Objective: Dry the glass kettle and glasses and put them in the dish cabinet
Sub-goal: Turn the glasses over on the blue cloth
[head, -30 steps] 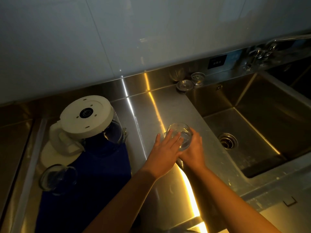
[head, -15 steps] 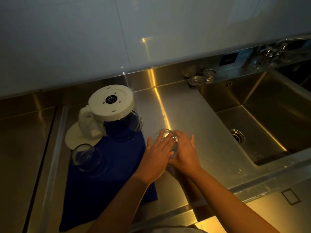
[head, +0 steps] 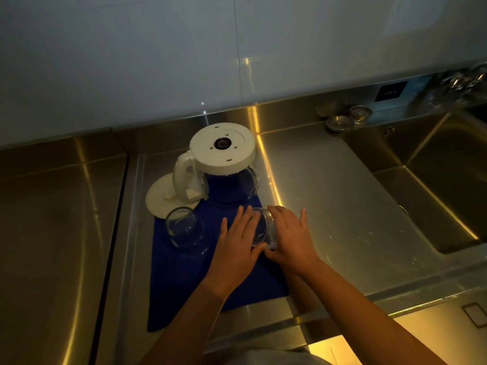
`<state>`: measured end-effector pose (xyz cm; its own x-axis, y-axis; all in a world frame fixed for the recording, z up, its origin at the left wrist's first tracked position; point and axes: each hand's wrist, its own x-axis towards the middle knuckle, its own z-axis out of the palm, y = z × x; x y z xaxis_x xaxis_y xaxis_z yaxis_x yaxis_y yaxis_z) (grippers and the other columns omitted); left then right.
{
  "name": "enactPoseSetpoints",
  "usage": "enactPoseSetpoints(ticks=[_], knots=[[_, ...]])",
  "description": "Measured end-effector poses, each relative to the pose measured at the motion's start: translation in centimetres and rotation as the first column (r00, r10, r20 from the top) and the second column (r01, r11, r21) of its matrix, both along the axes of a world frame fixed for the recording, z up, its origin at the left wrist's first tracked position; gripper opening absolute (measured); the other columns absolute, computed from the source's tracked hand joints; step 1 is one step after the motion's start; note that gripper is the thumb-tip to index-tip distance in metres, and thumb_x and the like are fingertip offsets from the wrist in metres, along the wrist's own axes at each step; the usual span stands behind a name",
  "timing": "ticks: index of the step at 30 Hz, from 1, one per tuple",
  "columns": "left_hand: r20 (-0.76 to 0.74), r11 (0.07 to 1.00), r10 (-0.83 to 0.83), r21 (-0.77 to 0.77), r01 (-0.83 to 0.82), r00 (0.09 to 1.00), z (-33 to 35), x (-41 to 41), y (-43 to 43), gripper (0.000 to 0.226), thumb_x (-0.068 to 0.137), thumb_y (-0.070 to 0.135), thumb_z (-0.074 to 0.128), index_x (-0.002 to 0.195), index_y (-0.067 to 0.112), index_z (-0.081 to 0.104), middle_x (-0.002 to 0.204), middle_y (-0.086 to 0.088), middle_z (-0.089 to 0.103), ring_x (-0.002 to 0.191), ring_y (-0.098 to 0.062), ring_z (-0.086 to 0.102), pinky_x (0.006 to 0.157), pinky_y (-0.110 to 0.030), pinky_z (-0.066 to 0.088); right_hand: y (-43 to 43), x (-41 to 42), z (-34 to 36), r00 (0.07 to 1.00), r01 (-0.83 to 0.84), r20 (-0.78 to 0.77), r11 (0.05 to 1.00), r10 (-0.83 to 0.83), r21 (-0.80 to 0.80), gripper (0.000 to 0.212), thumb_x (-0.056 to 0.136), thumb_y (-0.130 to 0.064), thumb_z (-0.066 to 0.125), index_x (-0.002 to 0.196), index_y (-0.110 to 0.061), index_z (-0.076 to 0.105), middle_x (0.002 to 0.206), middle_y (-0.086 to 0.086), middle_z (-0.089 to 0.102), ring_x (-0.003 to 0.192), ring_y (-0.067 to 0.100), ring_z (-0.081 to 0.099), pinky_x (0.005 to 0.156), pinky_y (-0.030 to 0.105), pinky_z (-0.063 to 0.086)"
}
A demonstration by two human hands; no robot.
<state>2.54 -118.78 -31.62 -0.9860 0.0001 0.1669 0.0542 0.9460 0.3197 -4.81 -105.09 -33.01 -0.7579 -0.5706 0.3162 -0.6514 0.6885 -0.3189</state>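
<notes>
Place: kitchen.
Sink side: steel sink [head: 390,151], tap [head: 465,79], 2 o'clock.
Desk [head: 329,185]: stainless steel, glass kettle [head: 224,156] at 12 o'clock.

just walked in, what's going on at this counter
A person holds a glass between the left hand and right hand, over the right edge of the blue cloth. A second glass stands on the cloth, and the kettle sits upside down at its far end, a white disc beside it.

Left grip [head: 234,248]: bare hand.
Right grip [head: 290,241]: bare hand.
Forearms [head: 184,322]: both bare down to the lower edge of view.
Garment [head: 266,358]: pale grey cloth, softly rounded, at bottom middle.
</notes>
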Motion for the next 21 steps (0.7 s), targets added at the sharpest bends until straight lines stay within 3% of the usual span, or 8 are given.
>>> enactPoseSetpoints(ticks=[3, 9, 13, 17, 21], knots=[[-0.017, 1.000, 0.022, 0.015, -0.022, 1.000, -0.7, 0.6, -0.8, 0.069, 0.087, 0.050, 0.028, 0.146, 0.022, 0.003, 0.152, 0.003, 0.009, 0.141, -0.015, 0.005, 0.108, -0.040, -0.005, -0.9, 0.5, 0.1, 1.000, -0.023, -0.017, 0.999, 0.023, 0.030, 0.082, 0.053, -0.032, 0.084, 0.124, -0.008, 0.052, 0.118, 0.010, 0.058, 0.111, 0.029, 0.056, 0.102, 0.054, 0.007], [-0.063, 0.981, -0.013, -0.195, 0.001, 0.998, -1.3, 0.4, -1.7, 0.064, 0.087, 0.043, 0.035, 0.143, 0.014, 0.024, 0.149, -0.004, 0.028, 0.137, -0.019, 0.019, 0.102, -0.049, 0.020, -1.6, 0.6, -0.2, 0.983, -0.017, -0.177, 0.990, 0.042, 0.141, 0.093, 0.037, -0.043, 0.088, 0.118, -0.009, 0.057, 0.108, 0.006, 0.063, 0.098, 0.024, 0.063, 0.095, 0.058, 0.019], [-0.110, 0.978, -0.028, -0.210, 0.004, 0.994, -1.8, 0.5, -2.1, 0.079, 0.076, 0.037, 0.067, 0.140, 0.012, 0.028, 0.145, -0.008, 0.039, 0.134, -0.025, 0.031, 0.099, -0.050, 0.024, -1.9, 0.7, -0.6, 0.982, -0.032, -0.181, 0.987, 0.060, 0.159, 0.095, 0.042, -0.046, 0.087, 0.123, -0.010, 0.052, 0.112, 0.007, 0.062, 0.102, 0.025, 0.062, 0.096, 0.058, 0.019], [-0.127, 0.970, 0.000, -0.239, -0.031, 0.992, -2.0, 1.1, -2.6, 0.087, 0.067, 0.034, 0.078, 0.137, 0.011, 0.032, 0.141, -0.009, 0.044, 0.130, -0.026, 0.035, 0.096, -0.051, 0.029, -1.6, 0.7, -1.1, 0.989, -0.087, -0.106, 0.980, 0.107, 0.177, 0.096, 0.053, -0.048, 0.082, 0.133, -0.011, 0.042, 0.127, 0.012, 0.056, 0.116, 0.030, 0.055, 0.097, 0.061, 0.018], [-0.093, 0.973, 0.016, -0.227, -0.037, 0.996, -2.2, 1.6, -3.1, 0.091, 0.066, 0.031, 0.080, 0.139, 0.011, 0.029, 0.144, -0.007, 0.035, 0.131, -0.025, 0.034, 0.096, -0.053, 0.031, -0.8, -0.2, -1.4, 0.986, -0.163, 0.050, 0.973, 0.157, 0.164, 0.098, 0.065, -0.047, 0.076, 0.143, -0.024, 0.021, 0.144, 0.015, 0.038, 0.135, 0.033, 0.028, 0.103, 0.060, 0.011]])
